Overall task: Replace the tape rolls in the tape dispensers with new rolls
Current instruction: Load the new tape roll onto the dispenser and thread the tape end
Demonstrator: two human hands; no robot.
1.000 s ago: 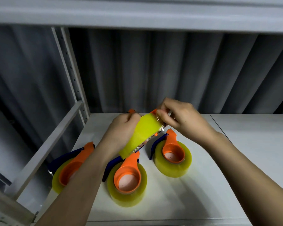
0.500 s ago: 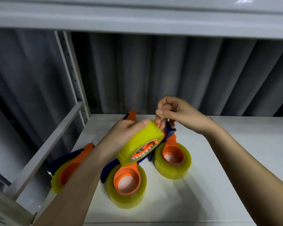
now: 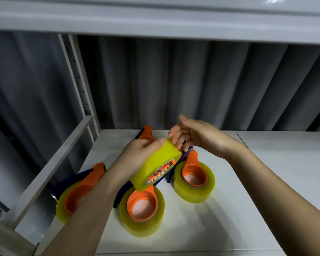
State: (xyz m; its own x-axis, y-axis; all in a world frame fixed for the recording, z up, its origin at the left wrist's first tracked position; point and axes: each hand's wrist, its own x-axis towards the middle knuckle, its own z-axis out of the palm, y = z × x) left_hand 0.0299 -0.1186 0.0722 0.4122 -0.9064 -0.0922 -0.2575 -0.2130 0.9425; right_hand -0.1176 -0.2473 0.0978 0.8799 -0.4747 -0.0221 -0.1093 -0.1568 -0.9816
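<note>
Glossy yellow-clear tape roll (image 3: 156,162), smooth and shiny. Orange dispenser (image 3: 142,204) looks like slick moulded plastic. The shelf (image 3: 266,182) is matt pale painted metal; ribbed grey sheet (image 3: 174,85) behind, dull.

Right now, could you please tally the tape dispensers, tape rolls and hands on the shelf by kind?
Tape dispensers: 4
Tape rolls: 4, one held
Hands: 2
Total: 10

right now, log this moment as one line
left hand: grips tape roll | right hand: open, at roll's far end | shelf: three loaded dispensers
</note>
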